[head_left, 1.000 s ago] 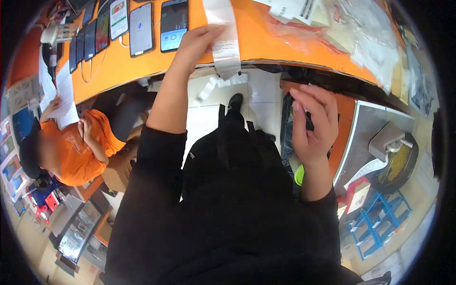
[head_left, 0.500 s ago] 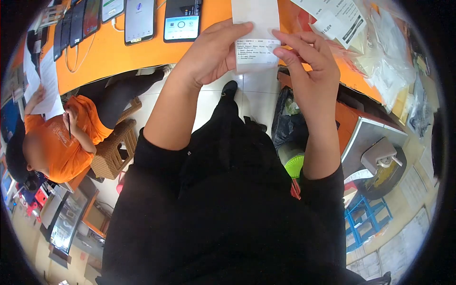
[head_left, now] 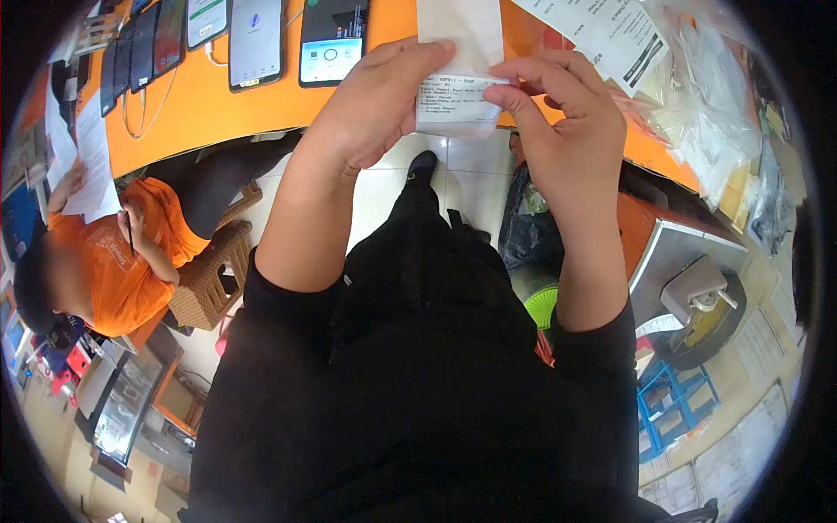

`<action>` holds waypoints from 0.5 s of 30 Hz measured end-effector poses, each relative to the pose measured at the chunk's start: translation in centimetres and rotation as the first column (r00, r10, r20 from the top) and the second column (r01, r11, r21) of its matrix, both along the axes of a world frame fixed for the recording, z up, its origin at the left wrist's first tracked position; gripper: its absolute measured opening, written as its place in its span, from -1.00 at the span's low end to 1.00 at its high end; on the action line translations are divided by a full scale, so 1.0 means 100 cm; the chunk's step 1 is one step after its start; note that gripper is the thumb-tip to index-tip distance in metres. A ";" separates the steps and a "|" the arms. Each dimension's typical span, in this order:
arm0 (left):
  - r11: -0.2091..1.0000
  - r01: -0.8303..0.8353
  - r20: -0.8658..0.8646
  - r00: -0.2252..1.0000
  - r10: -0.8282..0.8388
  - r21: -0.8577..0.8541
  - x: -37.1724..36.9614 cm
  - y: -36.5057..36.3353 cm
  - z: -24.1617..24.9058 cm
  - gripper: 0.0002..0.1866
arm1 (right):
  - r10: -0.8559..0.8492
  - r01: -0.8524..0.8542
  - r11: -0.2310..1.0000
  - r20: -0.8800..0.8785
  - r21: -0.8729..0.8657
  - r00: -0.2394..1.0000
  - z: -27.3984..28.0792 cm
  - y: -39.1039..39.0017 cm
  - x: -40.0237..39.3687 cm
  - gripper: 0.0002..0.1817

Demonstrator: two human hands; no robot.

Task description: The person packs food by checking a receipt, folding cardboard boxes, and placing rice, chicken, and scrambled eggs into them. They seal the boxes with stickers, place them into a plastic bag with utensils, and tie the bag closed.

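Observation:
A printed receipt [head_left: 458, 100] is held up in front of me at the edge of the orange table [head_left: 200, 113]. On its left side, my left hand [head_left: 379, 100] is closed, its thumb lying over the paper and the fingers behind it. My right hand [head_left: 567, 109] pinches the right edge of the receipt between thumb and forefinger, with the other fingers curled. The strip of paper extends upward out of view, blank above the print. Left of the receipt, a phone [head_left: 331, 48] lies on the table, its screen lit.
Several more phones, including a white-screened one [head_left: 257, 39], lie at the left with cables. Printed papers [head_left: 602, 35] and clear plastic bags [head_left: 715, 131] cover the table's right side. A seated person in an orange shirt [head_left: 131, 261] writes on papers at left. A bin [head_left: 532, 292] stands below.
Both hands and the receipt have shifted slightly left and a little downward. My right finger and thumb have come onto the receipt's edge just beside the print.

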State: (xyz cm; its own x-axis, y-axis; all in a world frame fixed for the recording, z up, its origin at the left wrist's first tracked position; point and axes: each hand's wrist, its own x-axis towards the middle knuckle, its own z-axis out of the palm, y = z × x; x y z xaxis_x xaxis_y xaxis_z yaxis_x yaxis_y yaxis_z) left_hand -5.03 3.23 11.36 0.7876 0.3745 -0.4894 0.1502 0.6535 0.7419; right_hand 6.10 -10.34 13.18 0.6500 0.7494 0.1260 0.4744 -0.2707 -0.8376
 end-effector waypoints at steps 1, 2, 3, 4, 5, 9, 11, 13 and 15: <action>1.000 0.005 -0.018 1.000 -0.005 0.016 -0.001 0.000 0.000 -0.63 | 0.019 -0.019 1.000 0.024 -0.006 1.000 -0.001 0.000 0.000 -0.90; 0.999 0.012 -0.038 0.999 -0.011 0.031 -0.001 0.000 0.001 -0.63 | 0.038 -0.037 0.999 0.047 -0.012 0.998 -0.002 -0.001 0.001 -0.92; 0.999 0.002 -0.055 0.998 0.000 0.037 -0.002 0.000 0.001 -0.64 | 0.055 -0.054 0.998 0.071 -0.018 0.996 -0.004 -0.001 0.001 -0.94; 0.999 -0.006 -0.073 0.997 0.009 0.043 -0.002 -0.001 0.000 -0.64 | 0.054 -0.051 0.998 0.082 -0.034 0.995 -0.005 -0.001 0.001 -0.95; 0.999 -0.011 -0.091 0.996 0.016 0.050 -0.002 -0.003 0.000 -0.65 | 0.051 -0.047 0.998 0.092 -0.049 0.994 -0.006 -0.001 -0.001 -0.95; 0.999 0.023 -0.072 0.997 -0.026 -0.033 -0.005 -0.003 0.002 -0.61 | 0.056 -0.039 0.998 0.346 -0.057 0.937 0.004 -0.007 -0.009 -0.89; 0.999 0.001 -0.082 0.997 -0.005 -0.054 -0.005 -0.005 0.012 -0.57 | -0.026 0.025 0.997 0.026 0.067 0.999 0.016 -0.021 -0.016 -0.87; 0.974 0.091 0.084 0.994 -0.075 -0.205 -0.008 -0.009 0.014 -0.50 | -0.098 0.151 0.976 -0.308 0.156 0.946 0.034 -0.042 -0.023 -0.87; 0.932 0.221 0.272 0.952 -0.141 -0.289 -0.016 -0.022 0.018 -0.50 | -0.134 0.310 0.933 -0.621 0.185 0.773 0.055 -0.072 -0.020 -0.88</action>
State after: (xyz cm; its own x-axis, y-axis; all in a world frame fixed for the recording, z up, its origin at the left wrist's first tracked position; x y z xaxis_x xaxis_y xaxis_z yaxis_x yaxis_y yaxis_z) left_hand -6.60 0.98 13.15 0.9362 0.0737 -0.3436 0.1298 0.8361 0.5330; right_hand 4.09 -17.53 18.64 0.8042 0.5699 -0.1688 -0.1814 -0.0351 -0.9828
